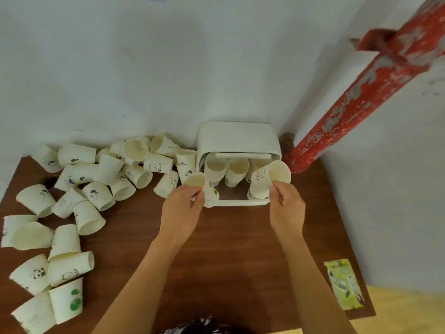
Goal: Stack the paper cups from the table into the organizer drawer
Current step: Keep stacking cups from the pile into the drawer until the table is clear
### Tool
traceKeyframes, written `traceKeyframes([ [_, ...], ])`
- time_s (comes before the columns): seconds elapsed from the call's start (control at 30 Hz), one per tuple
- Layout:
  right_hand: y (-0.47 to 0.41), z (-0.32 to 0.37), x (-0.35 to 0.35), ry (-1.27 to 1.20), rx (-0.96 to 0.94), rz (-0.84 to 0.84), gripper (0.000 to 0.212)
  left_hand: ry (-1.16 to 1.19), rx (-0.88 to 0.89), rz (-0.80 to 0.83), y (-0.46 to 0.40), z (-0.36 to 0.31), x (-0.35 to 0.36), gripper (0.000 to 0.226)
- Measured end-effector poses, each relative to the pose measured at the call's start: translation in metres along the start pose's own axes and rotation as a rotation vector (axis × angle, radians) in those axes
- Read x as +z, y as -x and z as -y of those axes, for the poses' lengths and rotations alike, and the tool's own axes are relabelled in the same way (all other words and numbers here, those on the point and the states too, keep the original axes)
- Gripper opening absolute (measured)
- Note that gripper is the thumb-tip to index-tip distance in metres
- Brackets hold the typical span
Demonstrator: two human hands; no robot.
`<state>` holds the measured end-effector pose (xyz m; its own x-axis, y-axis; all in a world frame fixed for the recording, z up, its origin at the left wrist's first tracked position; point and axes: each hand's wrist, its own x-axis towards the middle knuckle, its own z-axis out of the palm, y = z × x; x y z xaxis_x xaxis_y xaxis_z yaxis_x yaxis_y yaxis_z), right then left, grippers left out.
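Two hands at organizer drawer [237,201], left hand [182,209] fingers pinching paper cup [195,181], right hand [286,208] pinching another cup [277,174]

We see both forearms bare, extended forward toward organizer drawer [237,189]. Left hand [181,208] at drawer's front-left corner, fingers curled, pinching rim of paper cup [195,181]. Right hand [286,204] at drawer's front-right corner, thumb and fingers pinching rim of second cup [272,175], tilted over drawer. Hands apart, not touching.
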<state>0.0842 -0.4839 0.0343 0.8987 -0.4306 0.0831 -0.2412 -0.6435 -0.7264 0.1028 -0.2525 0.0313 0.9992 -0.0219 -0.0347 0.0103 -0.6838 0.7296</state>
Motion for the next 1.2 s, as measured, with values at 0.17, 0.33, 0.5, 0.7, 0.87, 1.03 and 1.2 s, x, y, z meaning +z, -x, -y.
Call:
traceKeyframes([
  [0.17, -0.045, -0.038, -0.015, 0.25, -0.098, 0.076, 0.023, 0.038, 0.033, -0.007, -0.005, -0.041, 0.023, 0.018],
  [0.33, -0.072, -0.058, 0.003, 0.562, -0.235, 0.343, 0.028, -0.009, 0.052, -0.011, -0.009, -0.062, 0.046, 0.02],
  [0.5, -0.08, -0.071, 0.013, 0.584, -0.274, 0.387, 0.028, -0.048, 0.102, -0.052, -0.014, -0.087, 0.062, 0.02],
  [0.7, -0.084, -0.084, 0.009, 0.49, -0.311, 0.404, 0.023, -0.109, 0.189, -0.037, -0.031, -0.114, 0.088, 0.02],
  [0.87, -0.084, -0.099, -0.005, 0.22, -0.227, 0.241, 0.031, -0.155, 0.284, -0.026, -0.046, -0.132, 0.107, 0.019],
  [1.03, -0.098, -0.11, -0.016, 0.072, -0.138, 0.233, 0.037, -0.284, 0.319, 0.1, -0.059, -0.134, 0.138, 0.022],
  [1.2, -0.106, -0.118, -0.014, 0.021, -0.179, 0.362, 0.039, -0.418, 0.287, 0.239, -0.066, -0.115, 0.169, 0.02],
])
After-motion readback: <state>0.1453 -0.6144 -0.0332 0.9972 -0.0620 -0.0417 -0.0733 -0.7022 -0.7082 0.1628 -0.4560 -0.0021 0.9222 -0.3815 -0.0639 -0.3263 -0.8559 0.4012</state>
